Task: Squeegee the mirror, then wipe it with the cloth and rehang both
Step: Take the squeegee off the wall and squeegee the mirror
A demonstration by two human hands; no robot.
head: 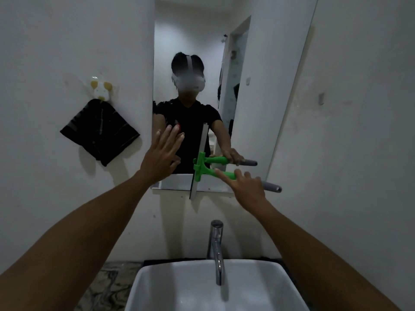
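Right grip [246,187] curls round the green squeegee [203,170] handle, blade upright at the mirror [258,108] bottom edge, overhanging; it could catch there; left hand [162,153] flat, holding nothing.

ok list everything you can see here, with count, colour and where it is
mirror: 1, frameless, on the wall above the sink
squeegee: 1, green with a grey grip end, blade upright at the mirror's lower edge
cloth: 1, black, hanging from a hook left of the mirror
hook: 1, white and tan, on the wall
tap: 1, chrome, over the sink
sink: 1, white, bottom centre
hands: 2; left hand open against the mirror, right hand holds the squeegee handle
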